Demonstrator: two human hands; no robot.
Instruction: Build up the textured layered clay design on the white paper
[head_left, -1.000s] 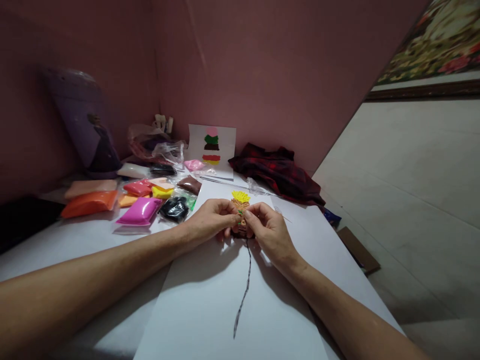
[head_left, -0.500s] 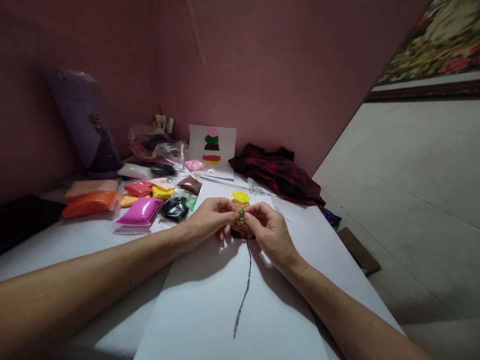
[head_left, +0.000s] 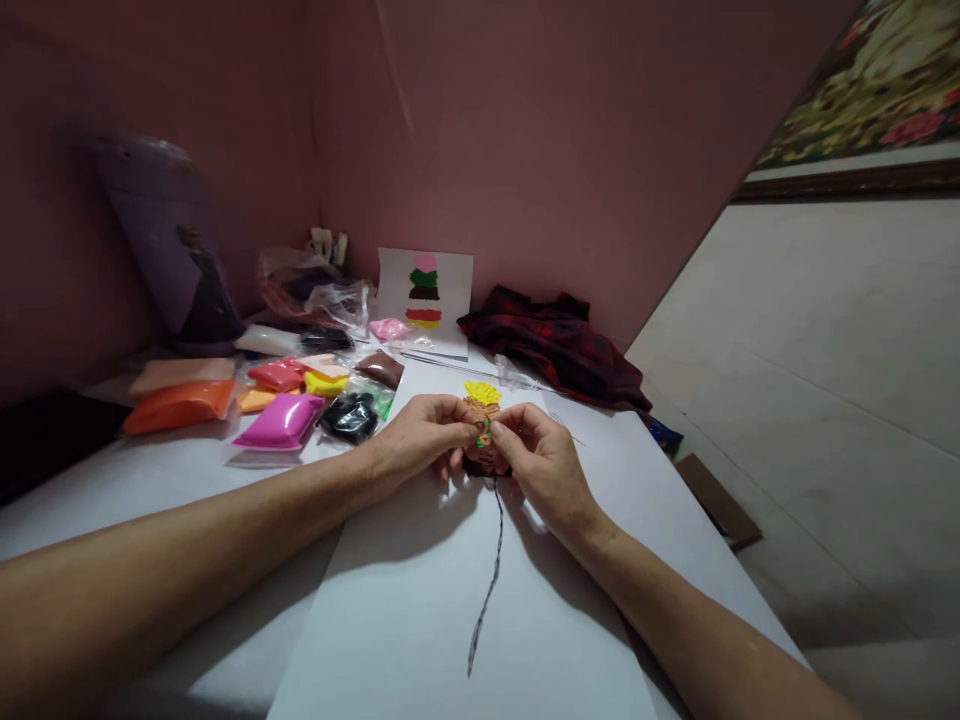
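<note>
My left hand (head_left: 420,432) and my right hand (head_left: 546,462) meet over a layered clay figure (head_left: 481,392) on white paper. It has a fringed yellow top, an orange-brown band below that and dark brown at the bottom. Between my fingertips shows a small piece of green clay (head_left: 485,432), with bits of brown beside it. Thumb and index finger of each hand are closed in a pinch at this piece; its exact shape is partly hidden by the fingers. From the figure's lower edge a thin dark twisted line (head_left: 496,560) runs down the paper.
Several clay packets, among them a magenta packet (head_left: 281,422) and an orange packet (head_left: 180,400), lie at left. A sheet with coloured layers (head_left: 457,290) leans on the wall. Dark red plaid cloth (head_left: 551,340) sits behind right. A purple case (head_left: 161,230) stands back left.
My fingertips have shifted slightly at the green clay, and a brownish bit now shows more plainly there. Both arms and the figure stay in place.
</note>
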